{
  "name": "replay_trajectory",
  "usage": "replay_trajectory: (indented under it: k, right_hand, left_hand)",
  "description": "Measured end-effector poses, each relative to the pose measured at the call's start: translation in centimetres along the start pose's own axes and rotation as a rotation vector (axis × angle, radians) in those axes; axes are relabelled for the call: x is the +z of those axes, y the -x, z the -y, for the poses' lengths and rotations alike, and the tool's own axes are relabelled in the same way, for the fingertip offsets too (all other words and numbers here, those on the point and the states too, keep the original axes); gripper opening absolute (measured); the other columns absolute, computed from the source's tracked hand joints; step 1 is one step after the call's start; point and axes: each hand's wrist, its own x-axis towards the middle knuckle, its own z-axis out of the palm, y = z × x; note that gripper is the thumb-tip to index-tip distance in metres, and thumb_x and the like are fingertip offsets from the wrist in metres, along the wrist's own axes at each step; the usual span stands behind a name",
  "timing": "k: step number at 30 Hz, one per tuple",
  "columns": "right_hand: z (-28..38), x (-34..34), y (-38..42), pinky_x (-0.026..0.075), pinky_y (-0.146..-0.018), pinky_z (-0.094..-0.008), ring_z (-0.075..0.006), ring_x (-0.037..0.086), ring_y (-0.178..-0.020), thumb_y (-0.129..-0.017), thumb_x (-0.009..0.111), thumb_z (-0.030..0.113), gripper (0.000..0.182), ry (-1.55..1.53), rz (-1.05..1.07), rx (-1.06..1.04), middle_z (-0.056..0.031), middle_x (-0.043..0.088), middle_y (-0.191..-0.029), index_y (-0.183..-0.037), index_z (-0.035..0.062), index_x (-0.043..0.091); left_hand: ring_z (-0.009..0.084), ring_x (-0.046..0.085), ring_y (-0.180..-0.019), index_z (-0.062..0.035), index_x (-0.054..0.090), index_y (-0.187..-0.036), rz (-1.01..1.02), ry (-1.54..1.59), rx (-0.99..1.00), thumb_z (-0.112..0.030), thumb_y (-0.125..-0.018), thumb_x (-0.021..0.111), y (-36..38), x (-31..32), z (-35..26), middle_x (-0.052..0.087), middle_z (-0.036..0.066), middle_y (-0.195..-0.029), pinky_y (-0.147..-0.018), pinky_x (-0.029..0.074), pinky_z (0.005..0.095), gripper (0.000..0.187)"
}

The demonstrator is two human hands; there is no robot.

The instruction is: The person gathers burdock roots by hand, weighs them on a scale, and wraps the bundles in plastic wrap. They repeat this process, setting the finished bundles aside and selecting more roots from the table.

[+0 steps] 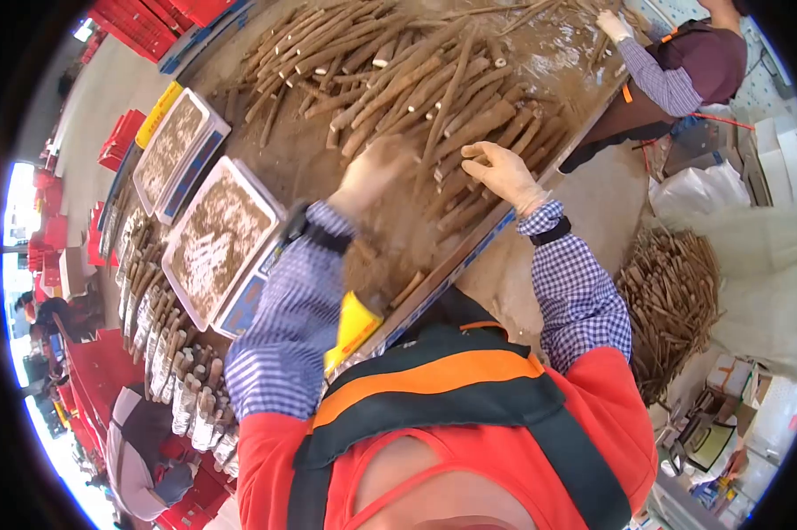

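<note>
Long brown root-like sticks (398,88), some with pale cut ends, are heaped on the brown work table (314,190). My left hand (378,170) is over the table at the near side of the heap; it is smeared by motion, and its fingers and anything in them cannot be made out. To its right, my right hand (504,179), in a pale thin glove, is over the sticks near the table's edge. Its fingers are bent, with a gap between thumb and forefinger and nothing visible between them.
Two white trays of small brown pieces (222,243) (173,150) stand on scales at the left, beside wrapped stick bundles (186,389). A yellow object (354,325) lies by the near edge. A co-worker (681,71) reaches over the table at upper right. More sticks (672,300) are piled at right.
</note>
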Motion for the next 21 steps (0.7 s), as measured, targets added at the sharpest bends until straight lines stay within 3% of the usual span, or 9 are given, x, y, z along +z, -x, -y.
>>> replay_trajectory:
  k: [1,2,4,8,12,14,15,19,21]
  right_hand:
    - [-1.1,-0.3,-1.8,0.050,-0.088,-0.0356,-0.0276,0.065,-0.099,-0.088,0.063,0.031,0.038,0.091,-0.054,-0.126,-0.0134,0.068,-0.110,-0.118,0.0088,0.063]
    - [-1.1,-0.9,-3.2,0.050,-0.088,-0.0356,-0.0276,0.065,-0.099,-0.088,0.063,0.031,0.038,0.084,-0.049,-0.132,-0.0134,0.068,-0.110,-0.118,0.0088,0.063]
    - [-1.4,-2.0,-5.4,0.051,-0.086,-0.0319,-0.0243,0.064,-0.100,-0.089,0.063,0.018,0.031,0.297,-0.254,-0.347,-0.0112,0.066,-0.109,-0.118,0.0080,0.063]
    - [-0.2,-4.7,-13.8,0.045,-0.098,-0.0400,-0.0297,0.052,-0.119,-0.087,0.052,0.006,0.043,0.842,-0.382,-0.532,-0.0107,0.053,-0.131,-0.129,0.0146,0.055]
    - [-1.1,-5.4,-20.4,0.034,-0.109,-0.0469,-0.0247,0.046,-0.127,-0.087,0.050,0.009,0.041,1.165,-0.119,-0.743,-0.0074,0.053,-0.133,-0.127,0.0150,0.054]
    - [0.7,-6.3,-21.0,0.033,-0.110,-0.0488,-0.0236,0.051,-0.120,-0.087,0.052,0.013,0.030,1.432,0.078,-0.903,-0.0063,0.059,-0.118,-0.117,0.0109,0.055]
    - [1.8,-6.4,-20.1,0.038,-0.105,-0.0448,-0.0218,0.058,-0.107,-0.090,0.052,0.017,0.017,1.423,0.119,-0.960,-0.0053,0.060,-0.101,-0.105,0.0097,0.055]
    - [2.7,-6.5,-19.2,0.052,-0.077,-0.0398,-0.0269,0.063,-0.088,-0.094,0.055,0.025,0.018,1.091,0.028,-0.775,-0.0101,0.060,-0.092,-0.097,0.0080,0.056]
    - [3.3,-6.1,-20.0,0.052,-0.074,-0.0412,-0.0287,0.064,-0.087,-0.094,0.055,0.025,0.019,0.931,-0.078,-0.678,-0.0116,0.061,-0.091,-0.097,0.0072,0.055]
  left_hand:
    - [0.0365,0.065,-0.096,-0.0023,0.058,-0.119,0.007,-0.098,0.294,-0.041,-0.088,0.063,-3.5,2.6,1.6,0.066,0.020,-0.110,-0.086,0.050,0.0426,0.050]
    - [0.0405,0.064,-0.096,0.0011,0.058,-0.114,0.106,-0.161,-0.090,-0.046,-0.088,0.061,-5.9,3.6,-1.6,0.066,0.024,-0.103,-0.086,0.050,0.0447,0.054]
    - [0.0410,0.064,-0.097,0.0026,0.058,-0.111,0.099,-0.214,-0.135,-0.048,-0.088,0.059,-9.4,6.8,-1.8,0.066,0.027,-0.098,-0.087,0.049,0.0457,0.056]
    - [0.0420,0.063,-0.099,0.0034,0.059,-0.109,-0.029,-0.242,-0.336,-0.046,-0.089,0.056,-14.8,10.4,-0.1,0.065,0.029,-0.101,-0.087,0.049,0.0464,0.053]
    - [0.0437,0.063,-0.096,0.0028,0.057,-0.113,-0.098,-0.321,-0.226,-0.034,-0.093,0.048,-14.7,10.1,0.3,0.064,0.031,-0.100,-0.087,0.049,0.0479,0.043]
    - [0.0437,0.064,-0.091,0.0026,0.057,-0.112,-0.145,-0.302,-0.041,-0.032,-0.093,0.048,-14.4,9.2,0.9,0.064,0.031,-0.094,-0.084,0.050,0.0478,0.041]
    - [0.0432,0.065,-0.086,0.0029,0.056,-0.112,-0.069,-0.450,0.145,-0.030,-0.093,0.047,-15.0,9.1,3.9,0.065,0.029,-0.089,-0.079,0.052,0.0481,0.039]
    - [0.0409,0.066,-0.080,0.0036,0.054,-0.109,-0.091,-0.511,0.338,-0.027,-0.093,0.048,-16.0,6.0,3.0,0.065,0.028,-0.086,-0.070,0.054,0.0473,0.035]
    - [0.0349,0.064,-0.089,0.0019,0.054,-0.108,-0.001,-0.451,0.124,-0.025,-0.092,0.050,-18.2,3.9,-0.8,0.064,0.024,-0.096,-0.072,0.055,0.0425,0.032]
